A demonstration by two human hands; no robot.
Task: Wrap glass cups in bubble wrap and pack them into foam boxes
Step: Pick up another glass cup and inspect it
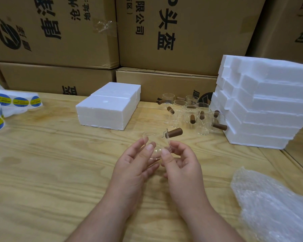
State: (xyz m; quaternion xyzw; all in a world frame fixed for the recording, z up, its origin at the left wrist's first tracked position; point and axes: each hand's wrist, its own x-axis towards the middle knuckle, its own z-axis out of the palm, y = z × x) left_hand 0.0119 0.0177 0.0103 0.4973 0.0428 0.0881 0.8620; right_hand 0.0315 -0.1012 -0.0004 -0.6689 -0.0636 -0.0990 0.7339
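Both hands, left hand (136, 161) and right hand (180, 163), fingers curled round glass cup (156, 145): light, slick, fragile; grip body, not wooden handle (175, 132).

Printed cardboard cartons (173, 32) stand stacked behind the wooden table (42, 172), with sticker rolls (16, 101) at its left edge.

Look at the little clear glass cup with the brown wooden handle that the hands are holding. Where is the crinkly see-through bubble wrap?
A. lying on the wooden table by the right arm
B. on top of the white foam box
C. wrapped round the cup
A: the clear bubble wrap lies loose on the wooden table beside the right arm, while the clear glass cup with the brown wooden handle sits bare between both hands.
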